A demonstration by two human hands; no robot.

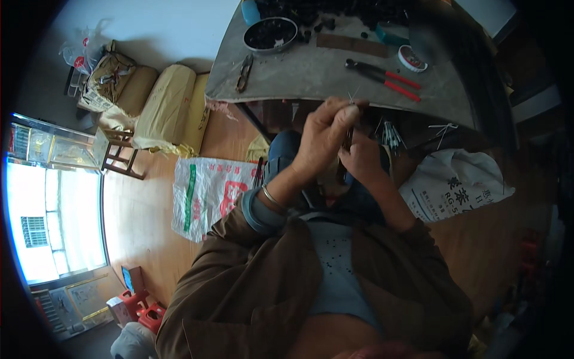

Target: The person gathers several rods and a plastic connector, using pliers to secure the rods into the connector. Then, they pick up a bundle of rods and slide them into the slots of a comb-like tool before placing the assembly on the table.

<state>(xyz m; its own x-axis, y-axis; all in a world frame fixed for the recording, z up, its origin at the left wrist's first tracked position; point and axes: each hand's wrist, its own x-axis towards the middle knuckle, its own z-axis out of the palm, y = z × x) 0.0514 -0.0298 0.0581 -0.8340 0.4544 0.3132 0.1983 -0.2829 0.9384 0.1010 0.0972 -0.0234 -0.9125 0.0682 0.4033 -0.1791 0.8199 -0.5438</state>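
Just off the table's near edge, my left hand is pinched closed. Thin pale wires stick up past its thumb and forefinger. My right hand is beside it, slightly nearer to me, its fingers wrapped round a slim dark tool. That tool stands upright between my hands, its top hidden by the fingers, so I cannot tell its exact kind. A bundle of thin pale rods lies right of my right hand, below the table edge.
On the grey table lie red-handled pliers, rusty pliers, a bowl of black pieces, a flat brown bar and a round tin. White sacks flank my legs. A wooden stool stands left.
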